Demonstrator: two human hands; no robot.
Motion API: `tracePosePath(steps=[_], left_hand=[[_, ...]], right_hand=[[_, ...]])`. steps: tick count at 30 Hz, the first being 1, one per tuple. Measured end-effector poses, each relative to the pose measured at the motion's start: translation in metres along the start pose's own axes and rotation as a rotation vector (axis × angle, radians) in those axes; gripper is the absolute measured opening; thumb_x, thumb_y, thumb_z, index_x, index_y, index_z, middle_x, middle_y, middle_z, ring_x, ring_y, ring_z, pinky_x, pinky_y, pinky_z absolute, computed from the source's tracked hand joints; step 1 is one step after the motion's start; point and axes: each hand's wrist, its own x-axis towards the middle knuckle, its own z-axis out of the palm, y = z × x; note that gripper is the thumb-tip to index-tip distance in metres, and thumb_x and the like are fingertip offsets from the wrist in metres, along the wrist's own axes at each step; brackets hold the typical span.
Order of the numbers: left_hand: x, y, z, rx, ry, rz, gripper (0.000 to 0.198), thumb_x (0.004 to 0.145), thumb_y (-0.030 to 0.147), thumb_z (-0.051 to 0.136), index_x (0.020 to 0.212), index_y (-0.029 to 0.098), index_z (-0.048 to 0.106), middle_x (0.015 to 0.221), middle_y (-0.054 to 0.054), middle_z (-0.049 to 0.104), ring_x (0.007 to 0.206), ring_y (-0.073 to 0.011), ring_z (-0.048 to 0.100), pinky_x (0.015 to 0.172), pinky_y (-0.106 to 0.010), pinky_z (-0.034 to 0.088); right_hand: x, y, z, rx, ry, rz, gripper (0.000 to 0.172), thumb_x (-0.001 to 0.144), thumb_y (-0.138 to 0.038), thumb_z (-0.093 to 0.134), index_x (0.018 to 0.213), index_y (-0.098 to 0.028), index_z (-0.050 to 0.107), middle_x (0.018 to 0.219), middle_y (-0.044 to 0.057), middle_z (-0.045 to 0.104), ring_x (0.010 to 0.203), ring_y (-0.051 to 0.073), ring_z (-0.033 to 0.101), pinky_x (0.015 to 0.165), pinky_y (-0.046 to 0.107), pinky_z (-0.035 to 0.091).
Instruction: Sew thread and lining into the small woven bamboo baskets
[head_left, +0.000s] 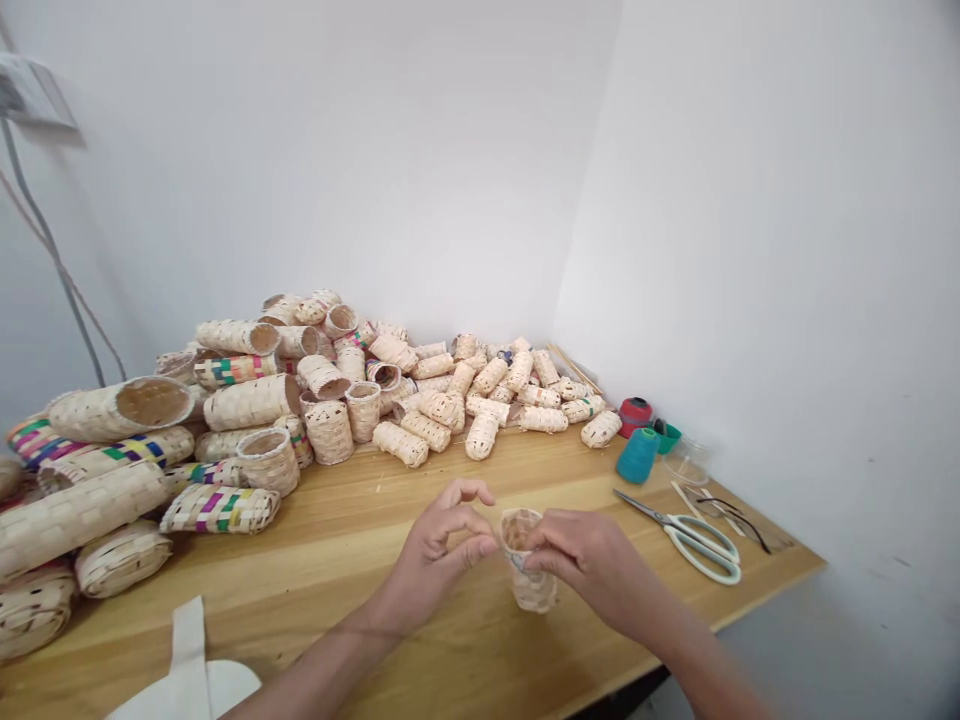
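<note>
A small woven bamboo basket [535,590] stands above the front of the table with its open mouth facing up. My right hand [589,560] grips its rim, the fingers at the mouth and the thumb outside. A bluish-grey patch, perhaps thread, shows on the rim beside that thumb. My left hand [448,545] is just left of the rim, thumb and forefinger pinched together and the other fingers curled. Whatever is in that pinch is too small to make out. The lower part of the basket hangs free of both hands.
Many woven baskets [328,432] are heaped along the back and left of the wooden table [330,560]. At right lie scissors [701,545], a teal thread spool [637,456], a red spool [634,415], a clear tub [688,460] and glasses [739,515]. A white strap [189,640] lies front left.
</note>
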Motion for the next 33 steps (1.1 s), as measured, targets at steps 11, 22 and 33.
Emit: tracePosePath(steps=[11,22,33], left_hand=[[0.000,-0.024,-0.002,-0.511,-0.004,-0.202,0.031,0.081,0.043,0.061,0.067,0.016,0.055,0.084,-0.004,0.057,0.088,-0.0189,0.047,0.084,-0.029,0.033],[0.004,-0.038,-0.001,-1.006,-0.026,-0.277,0.026,0.085,0.032,0.058,0.066,0.015,0.058,0.059,0.000,0.050,0.061,-0.0139,0.048,0.068,-0.029,0.039],[0.008,-0.049,-0.005,-0.874,0.138,-0.493,0.036,0.080,0.047,0.060,0.064,0.016,0.065,0.058,-0.001,0.056,0.060,-0.0149,0.053,0.066,-0.029,0.044]], right_hand=[[-0.013,0.045,0.001,0.111,0.274,0.215,0.017,0.089,-0.027,0.052,0.078,-0.020,0.062,0.075,-0.001,0.065,0.070,0.015,0.058,0.065,0.024,0.039],[-0.032,0.068,-0.014,0.072,0.503,0.365,0.023,0.086,-0.038,0.050,0.077,-0.021,0.063,0.075,0.001,0.065,0.070,0.018,0.057,0.065,0.026,0.042],[-0.035,0.063,-0.021,0.139,0.383,0.337,0.025,0.089,-0.037,0.046,0.086,-0.020,0.065,0.082,0.002,0.066,0.076,0.018,0.059,0.069,0.028,0.043]])
